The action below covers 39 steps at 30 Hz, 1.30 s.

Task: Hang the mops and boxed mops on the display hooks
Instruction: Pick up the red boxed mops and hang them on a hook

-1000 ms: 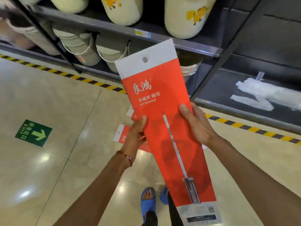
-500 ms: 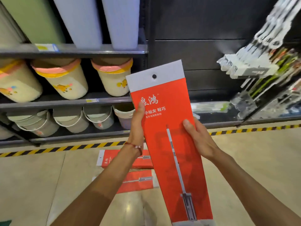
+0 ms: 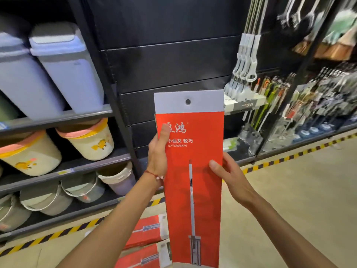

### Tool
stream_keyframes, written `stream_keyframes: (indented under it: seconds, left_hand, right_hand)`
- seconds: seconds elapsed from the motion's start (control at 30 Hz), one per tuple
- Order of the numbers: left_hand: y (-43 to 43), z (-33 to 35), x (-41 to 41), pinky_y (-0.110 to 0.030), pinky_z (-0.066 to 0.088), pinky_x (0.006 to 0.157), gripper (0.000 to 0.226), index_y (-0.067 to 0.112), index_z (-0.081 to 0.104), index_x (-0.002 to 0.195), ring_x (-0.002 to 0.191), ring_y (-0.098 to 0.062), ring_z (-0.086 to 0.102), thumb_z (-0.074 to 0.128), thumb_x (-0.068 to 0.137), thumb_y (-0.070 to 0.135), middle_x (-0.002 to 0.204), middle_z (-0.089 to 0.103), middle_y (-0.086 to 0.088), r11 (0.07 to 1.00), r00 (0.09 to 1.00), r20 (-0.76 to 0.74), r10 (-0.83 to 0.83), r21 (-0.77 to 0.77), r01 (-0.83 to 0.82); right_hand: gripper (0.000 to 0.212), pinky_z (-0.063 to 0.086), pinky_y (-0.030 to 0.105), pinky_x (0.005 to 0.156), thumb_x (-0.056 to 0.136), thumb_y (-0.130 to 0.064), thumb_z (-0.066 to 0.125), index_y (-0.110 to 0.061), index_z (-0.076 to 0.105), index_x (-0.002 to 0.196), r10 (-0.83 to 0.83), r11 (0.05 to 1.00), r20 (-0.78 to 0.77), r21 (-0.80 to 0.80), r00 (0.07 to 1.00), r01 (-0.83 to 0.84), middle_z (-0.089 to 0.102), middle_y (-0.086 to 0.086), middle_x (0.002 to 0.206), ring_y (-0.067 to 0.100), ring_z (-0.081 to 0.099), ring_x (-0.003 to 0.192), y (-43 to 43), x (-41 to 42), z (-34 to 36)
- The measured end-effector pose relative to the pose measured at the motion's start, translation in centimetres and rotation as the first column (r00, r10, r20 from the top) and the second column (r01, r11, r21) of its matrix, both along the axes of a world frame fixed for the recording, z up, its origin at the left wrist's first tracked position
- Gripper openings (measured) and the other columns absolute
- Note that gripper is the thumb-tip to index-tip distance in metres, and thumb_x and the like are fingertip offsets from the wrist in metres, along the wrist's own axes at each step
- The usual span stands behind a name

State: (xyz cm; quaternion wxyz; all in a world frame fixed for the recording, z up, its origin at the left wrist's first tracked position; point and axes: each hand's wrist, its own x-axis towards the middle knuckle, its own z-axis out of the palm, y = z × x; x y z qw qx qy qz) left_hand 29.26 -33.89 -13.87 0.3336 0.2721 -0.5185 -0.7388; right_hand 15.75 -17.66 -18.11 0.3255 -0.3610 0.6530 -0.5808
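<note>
I hold a long red boxed mop upright in front of a dark slatted display panel. Its white top flap has a round hanging hole. My left hand grips the box's left edge, thumb pressed on the front near the printed brand name. My right hand grips the right edge lower down, thumb on the front. Two more red boxed mops lie on the floor behind the held box. White-handled mops hang on the display to the right.
Shelves on the left carry lavender bins, cream buckets and grey pails. Packaged cleaning tools hang at the far right. A yellow-black striped line runs along the shelf base on the beige floor.
The view has risen from the floor and low shelves to the dark display panel. The box has been lifted upright, and my left hand has slid higher up its left edge.
</note>
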Motion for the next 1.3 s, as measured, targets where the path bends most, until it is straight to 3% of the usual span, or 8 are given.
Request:
stream_keyframes:
  seconds: [0.1,0.23,0.33,0.5,0.67,0.83,1.17,1.3]
  left_hand:
    - [0.8,1.5,-4.5,-0.064,0.054,0.098,0.097,0.017,0.065,0.132,0.112,-0.038,0.071,0.069,0.063,0.086,0.122,0.074,-0.014,0.997,1.0,0.005,0.031,-0.071,-0.031]
    - [0.6,3.1,-9.2,-0.063,0.053,0.099,0.096,0.015,0.071,0.124,0.111,-0.039,0.071,0.07,0.06,0.087,0.119,0.075,-0.016,0.99,0.995,-0.014,0.102,-0.096,-0.103]
    - [-0.3,4.9,-11.9,-0.061,0.051,0.102,0.086,0.016,0.075,0.119,0.113,-0.039,0.07,0.066,0.067,0.084,0.121,0.074,-0.018,0.989,0.993,-0.023,0.118,-0.093,-0.119]
    - [-3.4,7.3,-16.1,-0.059,0.05,0.106,0.078,0.015,0.073,0.123,0.114,-0.038,0.07,0.056,0.078,0.076,0.121,0.074,-0.018,0.991,0.995,0.035,0.093,-0.1,-0.089]
    - [-9.3,9.1,-20.5,-0.059,0.05,0.106,0.095,0.01,0.072,0.125,0.115,-0.041,0.069,0.072,0.063,0.083,0.123,0.073,-0.021,0.985,0.992,0.005,0.124,-0.118,-0.123]
    - [-16.3,11.7,-24.0,-0.059,0.05,0.105,0.074,0.008,0.07,0.127,0.114,-0.04,0.07,0.055,0.086,0.068,0.121,0.073,-0.02,0.972,0.986,0.013,0.167,-0.168,-0.163]
    - [-28.0,20.5,-30.2,-0.054,0.054,0.102,0.068,0.01,0.073,0.122,0.109,-0.038,0.072,0.054,0.088,0.066,0.117,0.075,-0.019,0.916,0.947,-0.012,0.32,-0.252,-0.313]
    - [-31.7,23.6,-32.4,-0.049,0.058,0.097,0.064,0.011,0.076,0.118,0.107,-0.038,0.073,0.052,0.093,0.065,0.115,0.076,-0.018,0.87,0.911,-0.053,0.409,-0.278,-0.407]
  right_hand:
    - [0.088,0.057,0.046,0.104,0.073,-0.076,0.071,-0.035,0.048,0.148,0.016,0.998,-0.025,-0.06,1.0,-0.017,0.064,-0.011,0.14,0.012,0.065,0.125,0.3,-4.8,1.1]
    - [0.081,0.059,0.034,0.099,0.08,-0.061,0.071,-0.038,0.04,0.152,0.048,0.983,-0.068,-0.171,0.997,-0.059,0.06,-0.012,0.143,0.008,0.063,0.126,-0.8,-10.4,4.2]
    - [0.077,0.055,0.041,0.105,0.086,-0.054,0.069,-0.034,0.039,0.154,0.007,0.952,-0.125,-0.303,0.992,-0.045,0.057,-0.011,0.147,0.013,0.061,0.13,-3.0,-13.6,6.9]
    - [0.082,0.051,0.051,0.109,0.083,-0.069,0.07,-0.038,0.039,0.152,-0.089,0.91,-0.16,-0.415,0.983,0.015,0.046,-0.004,0.153,0.017,0.055,0.136,-10.0,-19.1,10.9]
    - [0.05,0.051,0.039,0.105,0.09,-0.059,0.062,-0.034,0.058,0.132,-0.124,0.891,-0.241,-0.454,0.962,0.001,0.054,-0.013,0.131,-0.001,0.057,0.118,-17.3,-23.9,14.4]
    - [0.036,0.054,0.041,0.101,0.087,-0.063,0.056,-0.045,0.054,0.118,-0.11,0.876,-0.221,-0.481,0.969,-0.01,0.057,-0.008,0.127,0.006,0.062,0.115,-25.1,-27.2,16.6]
    - [0.038,0.057,0.033,0.09,0.08,-0.057,0.069,-0.033,0.063,0.108,0.033,0.836,-0.256,-0.522,0.966,-0.167,0.064,-0.007,0.116,0.008,0.067,0.103,-40.4,-34.7,25.8]
    - [0.054,0.06,0.034,0.085,0.074,-0.063,0.071,-0.027,0.066,0.114,0.098,0.783,-0.274,-0.573,0.957,-0.244,0.072,-0.007,0.114,0.009,0.072,0.099,-45.8,-37.6,29.0]
